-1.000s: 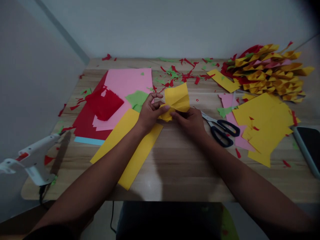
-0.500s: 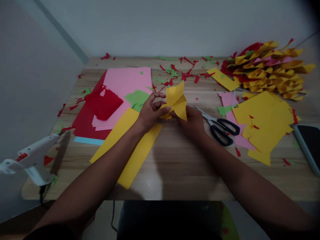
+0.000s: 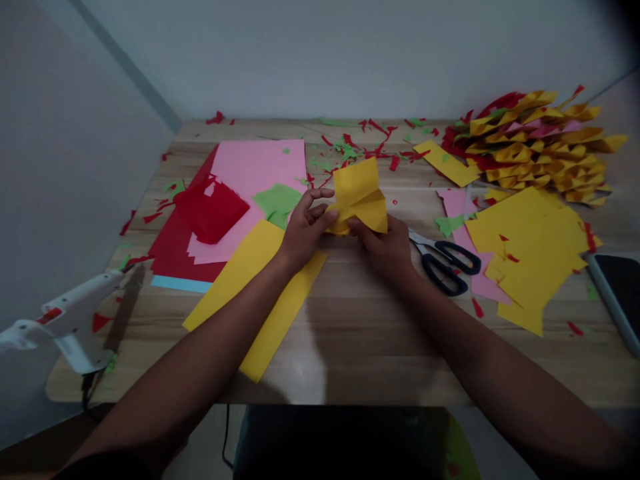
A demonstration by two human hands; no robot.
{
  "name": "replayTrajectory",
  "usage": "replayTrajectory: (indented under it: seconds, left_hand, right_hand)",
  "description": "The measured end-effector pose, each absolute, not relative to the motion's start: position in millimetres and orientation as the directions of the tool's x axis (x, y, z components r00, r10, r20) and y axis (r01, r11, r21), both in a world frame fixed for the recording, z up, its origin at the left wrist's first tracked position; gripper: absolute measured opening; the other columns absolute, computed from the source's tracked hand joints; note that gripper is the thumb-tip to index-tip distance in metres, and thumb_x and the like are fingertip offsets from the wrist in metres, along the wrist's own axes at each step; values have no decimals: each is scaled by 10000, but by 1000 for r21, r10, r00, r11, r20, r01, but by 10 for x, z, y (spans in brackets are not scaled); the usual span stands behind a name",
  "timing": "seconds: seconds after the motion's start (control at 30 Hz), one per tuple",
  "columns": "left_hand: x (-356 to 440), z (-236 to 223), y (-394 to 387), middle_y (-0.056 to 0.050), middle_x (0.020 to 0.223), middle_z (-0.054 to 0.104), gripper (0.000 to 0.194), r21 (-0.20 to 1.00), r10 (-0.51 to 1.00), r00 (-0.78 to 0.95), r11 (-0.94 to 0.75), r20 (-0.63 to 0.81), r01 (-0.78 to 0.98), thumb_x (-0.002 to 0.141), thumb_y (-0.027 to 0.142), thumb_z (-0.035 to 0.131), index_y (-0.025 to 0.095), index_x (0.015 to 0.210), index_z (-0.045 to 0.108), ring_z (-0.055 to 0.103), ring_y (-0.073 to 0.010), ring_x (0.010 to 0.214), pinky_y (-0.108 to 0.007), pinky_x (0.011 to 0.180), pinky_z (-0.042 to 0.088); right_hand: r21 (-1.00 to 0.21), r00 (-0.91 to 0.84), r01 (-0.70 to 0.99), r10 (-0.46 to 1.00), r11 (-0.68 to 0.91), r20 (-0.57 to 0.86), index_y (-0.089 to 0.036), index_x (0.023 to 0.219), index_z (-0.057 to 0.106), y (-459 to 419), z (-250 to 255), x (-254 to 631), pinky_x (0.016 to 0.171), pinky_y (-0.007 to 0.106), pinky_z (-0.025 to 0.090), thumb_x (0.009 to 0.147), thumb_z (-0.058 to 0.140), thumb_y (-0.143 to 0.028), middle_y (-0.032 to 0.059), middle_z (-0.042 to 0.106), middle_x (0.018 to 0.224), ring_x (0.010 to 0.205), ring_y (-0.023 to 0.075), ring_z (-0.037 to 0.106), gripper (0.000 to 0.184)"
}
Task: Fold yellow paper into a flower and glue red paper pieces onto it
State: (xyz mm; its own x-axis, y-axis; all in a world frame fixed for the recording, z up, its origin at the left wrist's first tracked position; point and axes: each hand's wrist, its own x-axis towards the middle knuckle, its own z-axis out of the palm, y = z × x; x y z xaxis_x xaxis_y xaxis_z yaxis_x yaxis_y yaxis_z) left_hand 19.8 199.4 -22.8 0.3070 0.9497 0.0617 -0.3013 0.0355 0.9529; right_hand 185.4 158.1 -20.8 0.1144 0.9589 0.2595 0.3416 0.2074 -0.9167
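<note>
A creased piece of yellow paper point(image 3: 357, 187) is held up over the middle of the table, partly folded. My left hand point(image 3: 309, 223) pinches its lower left edge between thumb and fingers. Pressed against the lower right part is the thumb of my right hand point(image 3: 387, 247), whose fingers are behind the paper and hidden. Just right of that hand lie scissors point(image 3: 443, 259) with dark handles, their tips covered by the hand. Under my left forearm are yellow paper strips point(image 3: 280, 320). A crumpled green paper piece point(image 3: 277, 203) lies beside my left hand.
On the left are pink sheets point(image 3: 260, 163), red paper point(image 3: 215, 213) and a white glue gun point(image 3: 80, 323) with a cord. To the right are stacked yellow pieces point(image 3: 530, 253), a phone point(image 3: 617, 293) and a bundle of folded yellow paper point(image 3: 545, 150). Red and green scraps litter the back.
The yellow paper's right side bent downward, then opened out again with a sharper crease showing. Both hands stay nearly in place, my right thumb shifting slightly on the paper.
</note>
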Motion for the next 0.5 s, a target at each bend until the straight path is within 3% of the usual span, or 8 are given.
replayTrajectory:
  seconds: [0.13, 0.3, 0.5]
  left_hand:
    - [197, -229, 2004, 52, 765, 633, 471, 947, 967, 241, 1, 81, -322, 716, 335, 834, 250, 1068, 534, 633, -105, 652, -225, 625, 500]
    - [191, -217, 2007, 80, 677, 597, 511, 956, 951, 293, -13, 103, -293, 675, 288, 864, 233, 1055, 527, 591, -75, 577, -189, 553, 447]
    - [189, -257, 2027, 48, 760, 680, 557, 954, 928, 346, -29, 137, -299, 657, 272, 887, 215, 1078, 526, 644, -83, 653, -198, 632, 489]
  right_hand:
    - [-934, 113, 288, 961, 211, 252, -213, 672, 608, 1591, -193, 1858, 488, 272, 438, 839, 667, -492, -14, 598, 560, 501, 140, 536, 330]
    - [-944, 125, 250, 960, 214, 251, -208, 733, 652, 1589, -224, 1862, 578, 307, 514, 827, 681, -513, 32, 682, 696, 634, 186, 630, 320]
    - [-978, 177, 158, 971, 134, 162, -202, 712, 658, 1596, -232, 1863, 608, 301, 531, 792, 725, -462, 17, 665, 677, 638, 173, 634, 280]
